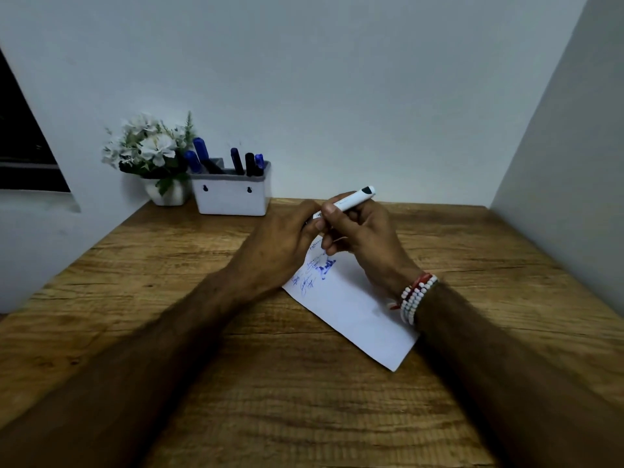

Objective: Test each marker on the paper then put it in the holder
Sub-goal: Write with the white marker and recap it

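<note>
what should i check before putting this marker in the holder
1. Grip: right hand holds the white marker, left hand at its lower end: ok.
2. Cap on tip: hidden by the hands: cannot tell.
3. Test done: paper carries blue scribbles: ok.
4. Room in holder: a gap shows between the markers standing in it: ok.
5. Way to holder: bare desk between; flower pot stands beside it, off the path: ok.
</note>
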